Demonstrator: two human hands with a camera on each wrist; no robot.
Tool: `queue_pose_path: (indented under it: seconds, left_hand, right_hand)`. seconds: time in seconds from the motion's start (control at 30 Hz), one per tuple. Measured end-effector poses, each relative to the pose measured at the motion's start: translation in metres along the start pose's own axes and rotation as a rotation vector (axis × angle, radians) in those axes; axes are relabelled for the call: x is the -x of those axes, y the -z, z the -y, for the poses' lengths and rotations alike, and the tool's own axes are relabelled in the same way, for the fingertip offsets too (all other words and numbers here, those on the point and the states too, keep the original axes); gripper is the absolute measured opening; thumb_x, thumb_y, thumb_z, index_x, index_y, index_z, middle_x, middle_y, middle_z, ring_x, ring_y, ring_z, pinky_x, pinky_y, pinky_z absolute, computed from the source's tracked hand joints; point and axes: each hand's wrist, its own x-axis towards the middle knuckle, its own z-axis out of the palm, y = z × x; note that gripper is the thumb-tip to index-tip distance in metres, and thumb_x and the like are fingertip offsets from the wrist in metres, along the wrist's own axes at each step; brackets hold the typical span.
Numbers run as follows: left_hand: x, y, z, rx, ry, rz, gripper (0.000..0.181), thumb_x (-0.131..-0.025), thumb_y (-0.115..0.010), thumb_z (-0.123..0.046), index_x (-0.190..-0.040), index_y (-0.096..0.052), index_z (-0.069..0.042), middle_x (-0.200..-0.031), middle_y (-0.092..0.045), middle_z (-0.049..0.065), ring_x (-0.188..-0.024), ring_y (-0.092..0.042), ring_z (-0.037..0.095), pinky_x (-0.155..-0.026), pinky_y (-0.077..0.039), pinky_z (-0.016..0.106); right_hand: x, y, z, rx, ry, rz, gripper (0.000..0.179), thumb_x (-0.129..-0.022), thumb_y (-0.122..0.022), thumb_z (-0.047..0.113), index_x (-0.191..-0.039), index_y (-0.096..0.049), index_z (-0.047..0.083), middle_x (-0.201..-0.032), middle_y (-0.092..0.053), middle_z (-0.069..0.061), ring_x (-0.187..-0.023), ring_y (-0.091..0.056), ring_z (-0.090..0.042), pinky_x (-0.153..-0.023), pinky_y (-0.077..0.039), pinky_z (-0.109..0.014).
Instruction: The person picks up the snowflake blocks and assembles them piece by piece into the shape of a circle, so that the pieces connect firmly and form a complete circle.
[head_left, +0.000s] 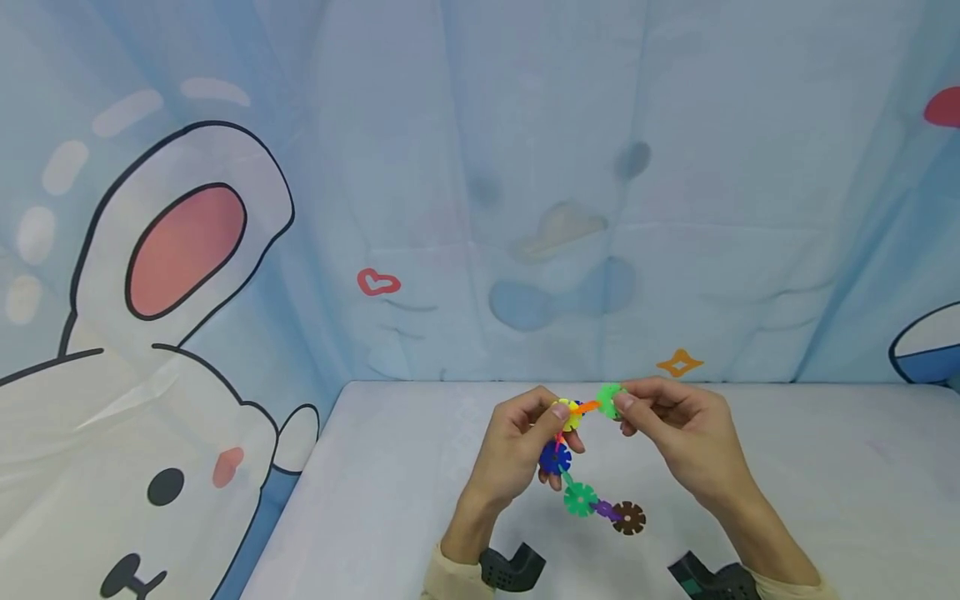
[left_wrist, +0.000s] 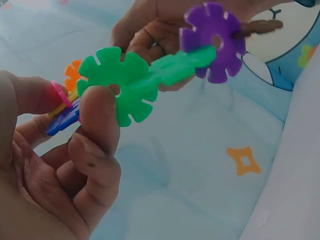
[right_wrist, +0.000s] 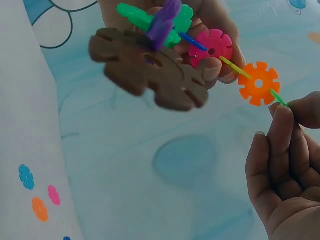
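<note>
Your two hands hold a chain of notched plastic discs [head_left: 553, 460] above the white table [head_left: 390, 500]. Your left hand [head_left: 506, 446] grips the chain partway along, its thumb on the yellow disc [head_left: 573, 421] in the head view and close to the pink disc [right_wrist: 219, 41]. Your right hand [head_left: 693, 425] pinches the light green disc [head_left: 607, 398] between thumb and fingers at the upper end of the chain. The edge of this disc meets the orange disc [right_wrist: 270, 86]; you cannot tell how deep it sits in the slot. From the orange disc, the chain passes through yellow, pink and the blue disc [left_wrist: 64, 121], then two green discs [left_wrist: 132, 82], the purple disc [left_wrist: 230, 37] and the brown disc [head_left: 633, 525]. The brown end hangs free below your hands, apart from the fingers. In the right wrist view, small flower-shaped pieces [right_wrist: 40, 209] in blue, orange and pink show on a white surface. A black device [head_left: 510, 569] sits on each wrist, next to a pale sleeve [head_left: 453, 575]. Behind the table is a blue curtain [head_left: 712, 167] with a printed rabbit [head_left: 82, 450].
</note>
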Motion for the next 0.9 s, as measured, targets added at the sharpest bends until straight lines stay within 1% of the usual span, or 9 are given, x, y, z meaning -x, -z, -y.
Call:
queue_pose_path:
  seconds: [0.2,0.3,0.4,0.6,0.7,0.8,0.9]
  left_hand:
    - [0.0023,-0.0004,-0.0073,-0.068,-0.007,-0.009,0.026,-0.111,-0.057,-0.020,-0.101,-0.064,0.003,-0.086,-0.066,0.039,-0.043,-0.055,0.003,-0.044,-0.051,0.018]
    - [0.0034,-0.0004,-0.0096,-0.075,-0.006,-0.005,0.027,-0.111,-0.057,-0.020,-0.100,-0.065,0.003,-0.086,-0.066,0.039,-0.042,-0.055,0.003,-0.043,-0.051,0.019]
    - [0.0040,-0.0003,-0.0104,-0.068,-0.006,0.001,0.027,-0.111,-0.057,-0.020,-0.100,-0.065,0.004,-0.086,-0.065,0.039,-0.042,-0.054,0.003,-0.042,-0.051,0.019]
    - [0.0046,0.0023,-0.0090,-0.055,-0.022,-0.006,0.029,-0.111,-0.056,-0.020,-0.100,-0.065,0.006,-0.084,-0.064,0.040,-0.041,-0.053,0.003,-0.041,-0.048,0.018]
    - [0.0039,0.0032,-0.0069,-0.041,-0.030,0.001,0.029,-0.111,-0.055,-0.018,-0.100,-0.064,0.007,-0.084,-0.063,0.042,-0.041,-0.053,0.003,-0.039,-0.048,0.019]
    - [0.0024,0.0036,-0.0039,-0.029,-0.020,0.016,0.030,-0.112,-0.053,-0.018,-0.099,-0.062,0.008,-0.084,-0.062,0.043,-0.040,-0.054,0.003,-0.039,-0.048,0.021]
    - [0.0005,0.0042,-0.0009,-0.019,0.011,0.020,0.031,-0.112,-0.052,-0.020,-0.097,-0.060,0.006,-0.085,-0.062,0.041,-0.040,-0.055,0.004,-0.040,-0.047,0.021]
  right_hand:
    - [0.0030,0.0001,0.0069,0.098,0.056,-0.013,0.011,-0.098,-0.070,-0.005,-0.106,-0.076,-0.002,-0.078,-0.072,0.003,-0.068,-0.068,-0.012,-0.065,-0.059,-0.020]
    - [0.0047,-0.0011,0.0085,0.127,0.086,-0.022,0.012,-0.096,-0.071,-0.008,-0.105,-0.077,-0.002,-0.077,-0.071,0.003,-0.066,-0.067,-0.011,-0.061,-0.058,-0.021]
    - [0.0058,-0.0031,0.0087,0.140,0.099,-0.026,0.012,-0.095,-0.072,-0.008,-0.103,-0.077,-0.001,-0.075,-0.070,0.004,-0.064,-0.065,-0.011,-0.059,-0.057,-0.021]
    - [0.0063,-0.0057,0.0071,0.132,0.079,-0.001,0.011,-0.095,-0.073,-0.006,-0.103,-0.078,0.000,-0.074,-0.070,0.003,-0.064,-0.065,-0.012,-0.059,-0.056,-0.022]
    - [0.0061,-0.0056,0.0062,0.127,0.061,0.011,0.011,-0.095,-0.074,-0.004,-0.103,-0.078,0.001,-0.075,-0.070,0.001,-0.064,-0.065,-0.014,-0.058,-0.056,-0.022]
    - [0.0057,-0.0050,0.0053,0.144,0.039,0.013,0.009,-0.096,-0.074,-0.001,-0.103,-0.079,0.002,-0.075,-0.071,-0.001,-0.064,-0.066,-0.014,-0.054,-0.052,-0.024]
    - [0.0040,-0.0041,0.0034,0.186,0.007,0.019,0.007,-0.099,-0.074,0.006,-0.103,-0.079,0.005,-0.075,-0.071,0.001,-0.065,-0.067,-0.014,-0.050,-0.046,-0.027]
